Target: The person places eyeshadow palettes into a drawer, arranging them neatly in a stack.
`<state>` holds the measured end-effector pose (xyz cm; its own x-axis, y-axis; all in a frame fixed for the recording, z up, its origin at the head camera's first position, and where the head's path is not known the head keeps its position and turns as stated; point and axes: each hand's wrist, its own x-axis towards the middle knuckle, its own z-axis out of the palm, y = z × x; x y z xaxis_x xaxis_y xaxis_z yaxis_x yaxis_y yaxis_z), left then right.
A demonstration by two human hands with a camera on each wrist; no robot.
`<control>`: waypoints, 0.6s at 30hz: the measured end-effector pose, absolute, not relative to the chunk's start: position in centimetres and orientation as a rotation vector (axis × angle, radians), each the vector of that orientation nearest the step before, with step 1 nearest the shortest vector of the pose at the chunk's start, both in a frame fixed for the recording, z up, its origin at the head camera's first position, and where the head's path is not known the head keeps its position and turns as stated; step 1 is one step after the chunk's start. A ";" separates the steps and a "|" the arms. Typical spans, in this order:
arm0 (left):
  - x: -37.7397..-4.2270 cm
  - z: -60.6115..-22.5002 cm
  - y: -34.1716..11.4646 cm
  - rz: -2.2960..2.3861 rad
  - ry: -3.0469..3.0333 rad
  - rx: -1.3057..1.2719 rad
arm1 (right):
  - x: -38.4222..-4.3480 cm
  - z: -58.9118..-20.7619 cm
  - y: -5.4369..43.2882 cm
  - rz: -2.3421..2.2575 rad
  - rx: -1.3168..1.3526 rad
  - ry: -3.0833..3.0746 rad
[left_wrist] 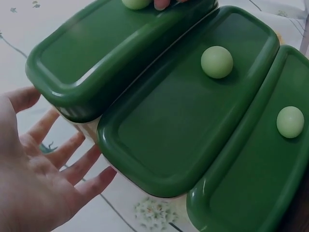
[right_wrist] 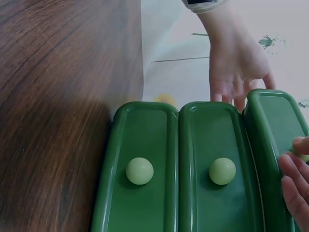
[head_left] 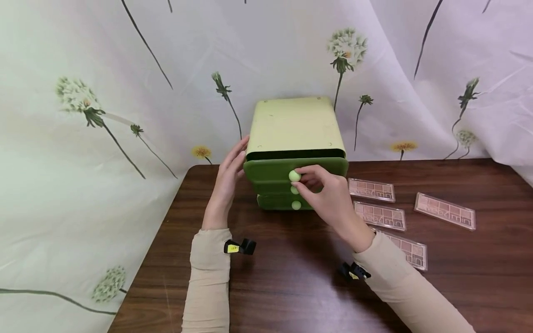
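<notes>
A small chest of drawers (head_left: 295,125) has a cream body and green drawer fronts with round pale green knobs. Between thumb and fingers, my right hand (head_left: 331,196) pinches the knob (head_left: 294,175) of the top drawer (head_left: 266,170). That drawer stands slightly out from the body, with a dark gap behind its upper edge, and juts past the middle drawer (left_wrist: 169,116) in the left wrist view. My left hand (left_wrist: 46,169) lies along the chest's left side, fingers spread and fairly straight. The bottom drawer (right_wrist: 140,130) sits level with the middle one in the right wrist view.
Several clear-cased makeup palettes, such as this tilted palette (head_left: 444,211), lie on the brown wooden table (head_left: 287,286) to the right. One palette (head_left: 410,249) is partly covered by my right forearm. A white cloth (head_left: 166,55) printed with dandelions hangs behind the chest.
</notes>
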<state>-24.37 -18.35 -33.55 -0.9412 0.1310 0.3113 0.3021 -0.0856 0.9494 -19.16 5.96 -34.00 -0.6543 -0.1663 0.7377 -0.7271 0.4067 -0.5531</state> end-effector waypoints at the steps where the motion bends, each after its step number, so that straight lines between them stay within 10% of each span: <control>1: -24.3 -33.6 -18.4 -2.180 -2.041 -0.498 | -19.0 -34.0 6.0 1.207 0.767 -2.069; 18: -24.5 -33.7 -18.6 -2.185 -2.030 -0.558 | -17.2 -34.6 6.2 1.086 0.871 -1.978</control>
